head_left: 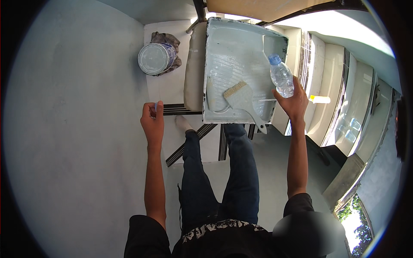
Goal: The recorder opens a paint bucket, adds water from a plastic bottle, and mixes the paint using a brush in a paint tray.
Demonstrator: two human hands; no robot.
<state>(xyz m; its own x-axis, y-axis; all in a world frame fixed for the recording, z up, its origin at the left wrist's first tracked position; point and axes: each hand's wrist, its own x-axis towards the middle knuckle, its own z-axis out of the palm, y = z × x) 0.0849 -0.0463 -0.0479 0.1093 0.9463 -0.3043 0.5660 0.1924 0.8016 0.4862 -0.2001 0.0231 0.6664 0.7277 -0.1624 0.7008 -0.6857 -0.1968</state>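
Note:
My right hand [293,101] grips a clear plastic bottle [282,79] with blue at its top, over the right side of a pale paint tray [236,38]. My left hand [152,120] is closed near the left wall, left of the tray, pinching a small light-blue object [156,106], possibly a cap. A wide brush [245,101] with pale bristles and handle lies diagonally in the tray, its handle end past the front edge. The tray rests partly over a beige padded surface [193,64].
A white bucket [153,58] sits on a crumpled cloth at upper left, beside a grey wall [77,107]. Stairs [329,90] with a small yellow object [319,99] run along the right. A wooden board [271,7] is above the tray. My legs stand below it on striped tiles.

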